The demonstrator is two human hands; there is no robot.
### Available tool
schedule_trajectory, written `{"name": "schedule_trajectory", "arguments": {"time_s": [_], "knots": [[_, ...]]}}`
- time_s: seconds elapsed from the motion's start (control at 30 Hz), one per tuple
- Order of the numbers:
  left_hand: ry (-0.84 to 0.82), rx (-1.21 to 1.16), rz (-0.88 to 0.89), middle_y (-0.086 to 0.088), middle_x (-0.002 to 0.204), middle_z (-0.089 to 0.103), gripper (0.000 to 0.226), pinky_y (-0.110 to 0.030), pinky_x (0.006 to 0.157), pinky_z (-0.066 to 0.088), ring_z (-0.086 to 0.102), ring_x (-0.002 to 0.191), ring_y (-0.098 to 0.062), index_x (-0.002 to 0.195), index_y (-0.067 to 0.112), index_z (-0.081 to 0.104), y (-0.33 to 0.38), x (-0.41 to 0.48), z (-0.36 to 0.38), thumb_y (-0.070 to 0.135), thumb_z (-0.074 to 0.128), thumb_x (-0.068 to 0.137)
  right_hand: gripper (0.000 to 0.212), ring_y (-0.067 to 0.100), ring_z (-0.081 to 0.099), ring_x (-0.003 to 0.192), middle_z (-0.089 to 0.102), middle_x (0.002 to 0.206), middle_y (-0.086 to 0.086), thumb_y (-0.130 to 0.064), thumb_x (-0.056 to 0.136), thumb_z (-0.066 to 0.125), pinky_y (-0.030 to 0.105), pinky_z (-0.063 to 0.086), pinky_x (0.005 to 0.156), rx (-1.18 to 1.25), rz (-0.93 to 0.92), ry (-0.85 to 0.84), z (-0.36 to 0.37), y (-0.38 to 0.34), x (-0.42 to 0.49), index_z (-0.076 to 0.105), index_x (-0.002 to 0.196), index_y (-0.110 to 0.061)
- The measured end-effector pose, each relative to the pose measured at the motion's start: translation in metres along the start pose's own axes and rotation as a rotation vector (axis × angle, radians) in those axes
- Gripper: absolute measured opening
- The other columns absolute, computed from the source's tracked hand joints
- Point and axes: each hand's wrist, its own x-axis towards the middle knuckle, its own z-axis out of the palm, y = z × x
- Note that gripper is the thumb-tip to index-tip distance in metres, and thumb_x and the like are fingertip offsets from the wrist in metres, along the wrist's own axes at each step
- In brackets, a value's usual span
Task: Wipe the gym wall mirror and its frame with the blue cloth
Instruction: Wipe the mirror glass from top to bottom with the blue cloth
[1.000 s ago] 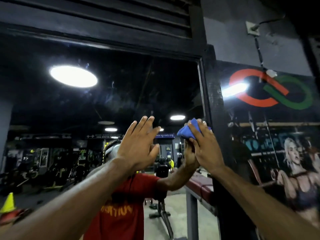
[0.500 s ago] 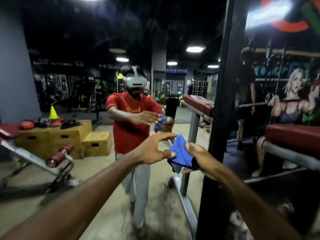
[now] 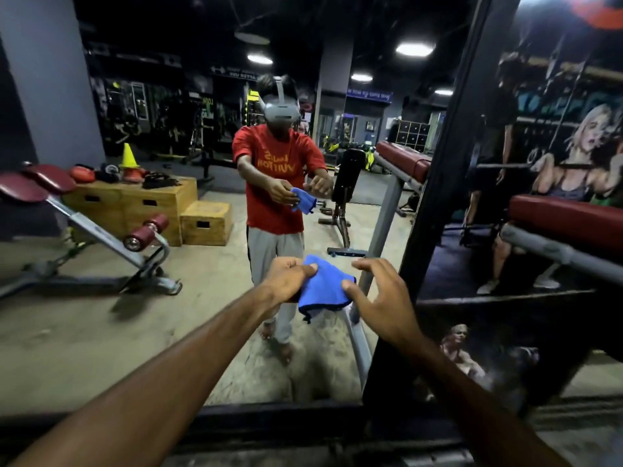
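The blue cloth (image 3: 323,291) hangs bunched in front of the lower part of the wall mirror (image 3: 168,315). My left hand (image 3: 290,278) pinches the cloth's upper left edge between thumb and fingers. My right hand (image 3: 381,298) is just to the right of the cloth with its fingers spread and loosely bent; the thumb tip lies at the cloth's right edge. The mirror's black frame runs up on the right (image 3: 435,210) and along the bottom (image 3: 236,423). Neither hand touches the glass.
The glass reflects me in a red shirt (image 3: 276,183), an incline bench (image 3: 101,237), wooden boxes (image 3: 151,203) and a grey bench leg (image 3: 381,230). Right of the frame is a glossy wall poster (image 3: 573,146) and a red padded bench (image 3: 566,217).
Both hands came down from the mirror's top right corner to its lower part. The cloth went from my right hand to my left, and the right fingers opened.
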Motion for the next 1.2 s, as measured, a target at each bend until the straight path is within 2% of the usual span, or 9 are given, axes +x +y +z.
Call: {"name": "schedule_trajectory", "arguments": {"time_s": [0.1,0.17,0.37,0.5,0.6,0.8,0.93,1.07,1.2], "knots": [[0.016,-0.105,-0.046,-0.011,0.077,0.063,0.028,-0.028,0.060,0.051,0.058,0.064,-0.020,0.072,0.014,0.059,0.003,-0.020,0.004,0.018,0.064,0.100,0.075,-0.001,0.030,0.142,0.039,0.152,-0.016,-0.061,0.085,0.060,0.020,0.024,0.116,0.009,-0.074,-0.243,0.010,-0.017,-0.020,0.043,0.150,-0.029],[-0.050,-0.172,-0.074,-0.011,0.089,0.069,0.024,-0.027,0.059,0.055,0.064,0.071,-0.020,0.091,0.012,0.070,0.011,-0.032,0.009,0.029,0.058,0.103,0.085,-0.014,0.020,0.141,0.025,0.156,-0.023,-0.065,0.085,0.060,0.008,0.018,0.112,0.144,0.007,-0.328,0.020,-0.023,-0.028,0.025,0.157,-0.037],[-0.188,0.085,-0.007,-0.009,0.105,0.077,0.055,-0.029,0.066,0.049,0.069,0.081,-0.020,0.114,0.010,0.069,0.052,-0.047,0.014,0.052,0.034,0.107,0.042,0.026,0.067,0.116,0.065,0.134,0.008,-0.029,0.102,0.054,0.053,0.055,0.094,1.101,0.715,0.002,0.025,-0.026,-0.014,0.051,0.144,-0.026],[-0.001,0.215,0.273,-0.010,0.088,0.076,0.051,-0.032,0.067,0.056,0.067,0.079,-0.024,0.094,0.006,0.072,0.074,-0.031,0.019,0.049,0.046,0.103,0.035,0.033,0.063,0.112,0.063,0.130,0.009,-0.036,0.103,0.051,0.053,0.053,0.076,1.393,0.948,0.142,0.007,-0.011,0.014,0.056,0.132,-0.017],[0.093,0.651,0.445,0.001,0.079,0.071,0.046,-0.045,0.079,0.057,0.069,0.082,-0.026,0.083,0.018,0.068,0.095,-0.015,0.020,0.056,0.044,0.096,0.033,0.034,0.066,0.113,0.068,0.125,0.009,-0.040,0.099,0.058,0.054,0.056,0.083,1.176,0.781,0.219,-0.012,0.007,0.050,0.061,0.128,-0.026],[0.186,1.118,0.878,0.003,0.121,0.068,0.034,-0.038,0.098,0.047,0.062,0.107,-0.016,0.122,0.027,0.064,0.176,0.039,0.050,0.046,0.046,0.102,0.062,0.020,0.064,0.107,0.063,0.127,0.005,-0.053,0.092,0.060,0.038,0.053,0.097,0.388,0.306,0.424,-0.076,0.048,0.173,0.040,0.150,-0.042],[0.285,1.378,1.013,-0.001,0.153,0.046,0.048,-0.047,0.120,0.027,0.039,0.143,-0.022,0.140,0.028,0.052,0.238,0.099,0.071,0.051,0.044,0.099,0.070,0.014,0.048,0.120,0.040,0.147,0.009,-0.030,0.097,0.064,0.008,0.034,0.091,0.109,0.019,0.465,-0.124,0.071,0.265,0.030,0.158,-0.025],[0.371,1.493,1.046,-0.006,0.166,0.024,0.057,-0.046,0.124,0.018,0.021,0.153,-0.024,0.151,0.026,0.039,0.286,0.156,0.087,0.049,0.044,0.099,0.072,0.029,0.043,0.133,0.030,0.154,0.011,-0.033,0.096,0.062,0.037,0.042,0.106,-0.101,-0.175,0.465,-0.159,0.097,0.346,0.025,0.159,-0.032],[0.457,1.564,1.056,-0.009,0.170,0.006,0.066,-0.051,0.126,0.013,0.007,0.157,-0.027,0.158,0.026,0.023,0.315,0.214,0.094,0.049,0.041,0.099,0.076,0.037,0.020,0.149,0.012,0.164,0.017,-0.033,0.097,0.062,0.054,0.026,0.119,-0.317,-0.212,0.419,-0.184,0.115,0.411,0.018,0.159,-0.037]]}}
